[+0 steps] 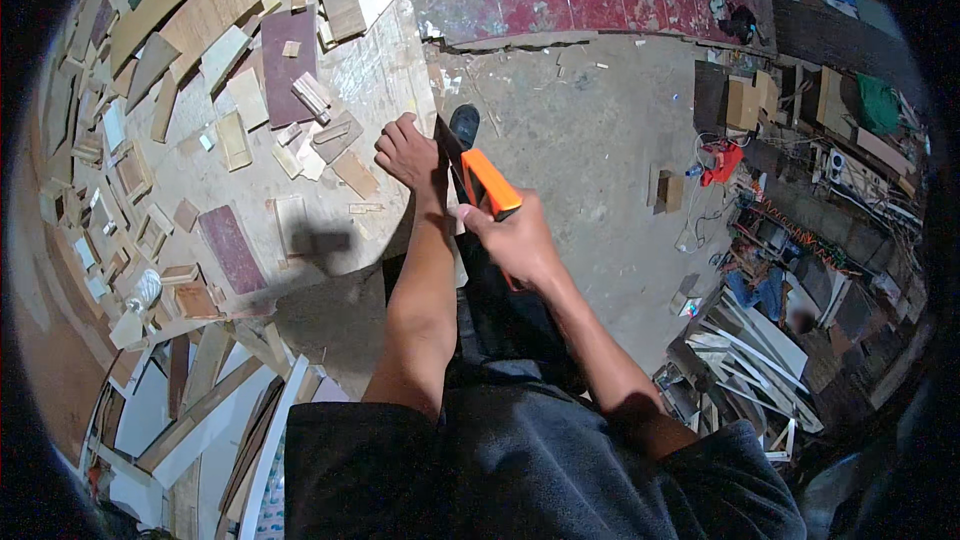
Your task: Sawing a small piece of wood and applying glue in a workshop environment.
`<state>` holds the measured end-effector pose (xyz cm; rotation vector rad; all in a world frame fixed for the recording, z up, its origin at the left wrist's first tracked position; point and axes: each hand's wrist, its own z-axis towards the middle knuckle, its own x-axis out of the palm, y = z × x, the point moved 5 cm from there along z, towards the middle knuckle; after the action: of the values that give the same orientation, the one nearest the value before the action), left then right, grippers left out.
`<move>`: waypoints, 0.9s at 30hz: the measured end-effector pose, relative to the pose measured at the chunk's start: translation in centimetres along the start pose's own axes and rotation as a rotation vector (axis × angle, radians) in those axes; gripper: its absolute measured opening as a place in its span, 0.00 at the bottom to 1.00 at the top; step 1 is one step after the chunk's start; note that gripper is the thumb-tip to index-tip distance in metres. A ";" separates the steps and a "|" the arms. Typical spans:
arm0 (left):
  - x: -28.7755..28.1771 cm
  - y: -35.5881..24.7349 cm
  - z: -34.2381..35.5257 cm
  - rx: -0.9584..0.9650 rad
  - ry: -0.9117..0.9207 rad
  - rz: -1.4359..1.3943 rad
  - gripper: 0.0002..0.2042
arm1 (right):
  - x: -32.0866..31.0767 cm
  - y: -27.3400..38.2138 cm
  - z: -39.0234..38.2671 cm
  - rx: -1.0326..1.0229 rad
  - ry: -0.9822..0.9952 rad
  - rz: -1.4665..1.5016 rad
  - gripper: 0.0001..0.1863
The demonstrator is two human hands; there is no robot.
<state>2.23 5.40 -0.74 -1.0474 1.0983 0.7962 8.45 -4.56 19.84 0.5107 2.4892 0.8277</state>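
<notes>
My right hand (515, 238) is closed round the orange and black handle (490, 183) of a handsaw. The saw's dark blade (450, 145) points away from me, along the right edge of the wooden worktable (345, 90). My left hand (408, 152) lies palm down at that edge, just left of the blade, fingers somewhat spread. Whatever may be under its palm is hidden. A pale strip (459, 265), perhaps wood, shows below my right thumb, beside my left forearm; its far end is covered.
Wood offcuts (210, 25) and dark red boards (230, 248) crowd the table's left and far parts. Planks and panels (200, 410) lean at the near left. Scrap timber (750, 360) and tangled clutter line the right. A shoe (464, 125) shows on the concrete floor (610, 160).
</notes>
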 end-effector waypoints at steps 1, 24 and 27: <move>0.1 0.2 0.0 -0.007 0.018 0.010 0.18 | -0.4 0.2 -0.2 0.021 0.003 0.003 0.14; 0.5 0.1 -0.1 -0.007 0.032 0.054 0.19 | -1.1 -0.2 0.3 -0.067 0.005 -0.039 0.05; 0.1 -0.2 0.2 -0.011 0.018 0.038 0.18 | -0.6 -0.3 0.6 -0.084 0.035 -0.028 0.06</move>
<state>2.51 5.55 -0.78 -1.0476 1.1326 0.8252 9.20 -4.83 19.44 0.4352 2.4750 0.9339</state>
